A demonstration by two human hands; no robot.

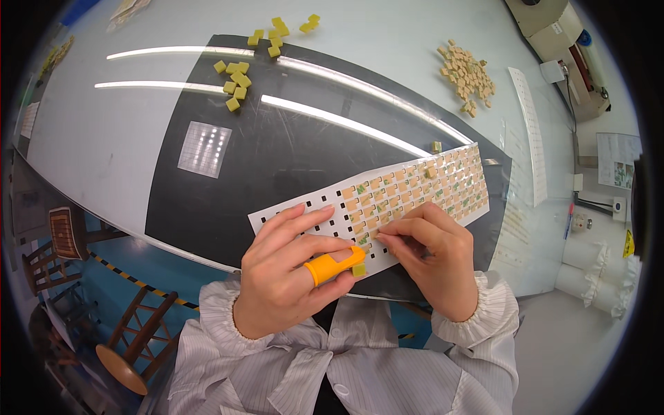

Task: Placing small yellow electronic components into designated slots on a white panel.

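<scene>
A white sheet (315, 196) with rows of small tan and green-patterned pieces and black square holes lies slanted on the dark mat. My left hand (283, 270) rests over its left part, wearing an orange finger sleeve (325, 268) on the index finger. Between that fingertip and the thumb it pinches a small yellow-green block (359, 270). On the lower rows of the sheet, my right hand (432, 252) has thumb and index finger pressed together. What they hold, if anything, is too hidden to name.
Yellow-green blocks (238, 78) lie scattered at the far side of the dark mat (207, 183). A pile of small tan blocks (467, 75) sits at the far right. A square sheet (205, 149) lies left. One small block (436, 146) stands beside the white sheet's far edge.
</scene>
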